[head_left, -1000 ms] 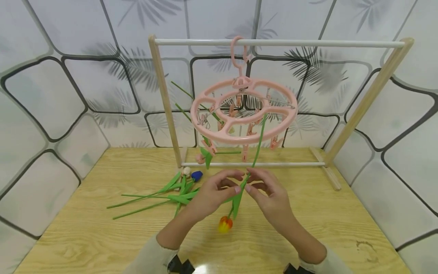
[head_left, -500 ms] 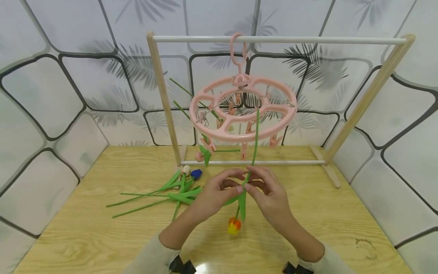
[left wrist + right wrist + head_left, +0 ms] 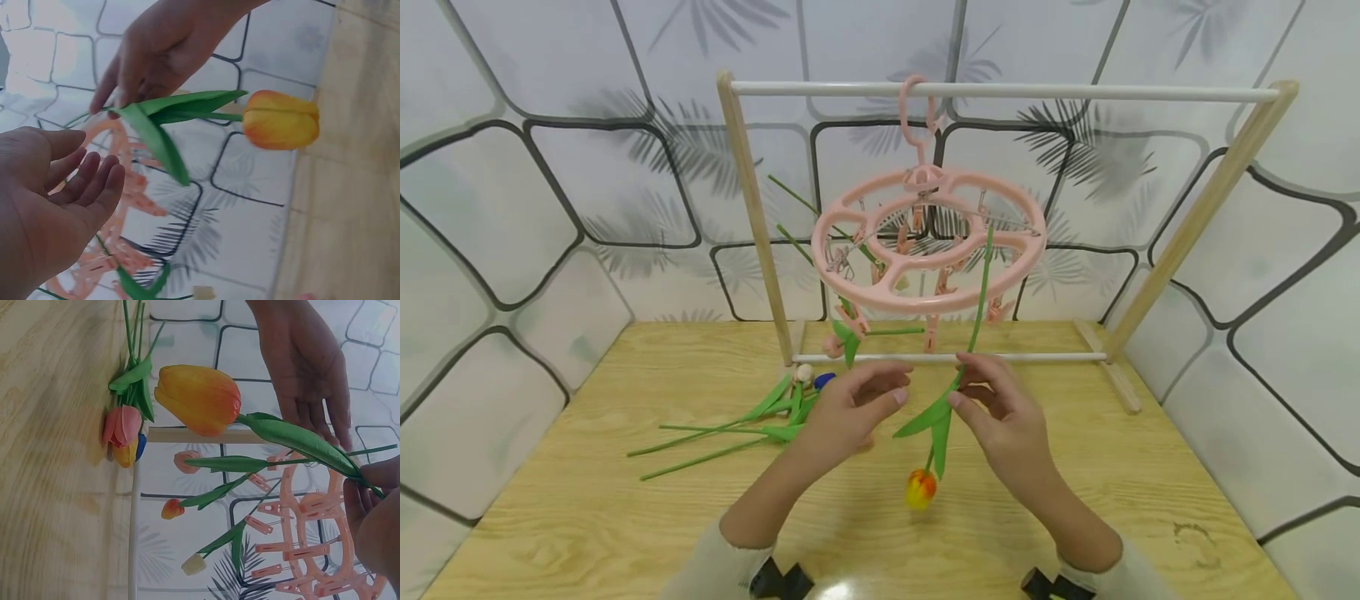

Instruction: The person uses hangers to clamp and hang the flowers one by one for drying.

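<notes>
An orange-yellow artificial tulip (image 3: 921, 489) hangs head down, its long green stem reaching up past the pink clip hanger (image 3: 925, 302). My right hand (image 3: 1009, 421) pinches that stem just above the leaves. Apart from the flower, to its left, my left hand (image 3: 838, 417) holds nothing; its loosely curved fingers show in the left wrist view. Several tulips hang by clips on the hanger's left side, among them a pink tulip (image 3: 186, 462), an orange tulip (image 3: 172, 509) and a cream tulip (image 3: 194, 564).
The hanger hooks over the white bar (image 3: 1060, 90) of a wooden-ended rack (image 3: 752, 217). More tulips lie on the wooden table (image 3: 572, 533) at the left, including a blue tulip (image 3: 824, 381) and a pink tulip (image 3: 122, 425). Patterned cloth walls surround the table.
My left hand has let go of the tulip and moved away to the left. My right hand has shifted slightly right with the stem, whose upper end now leans more to the right.
</notes>
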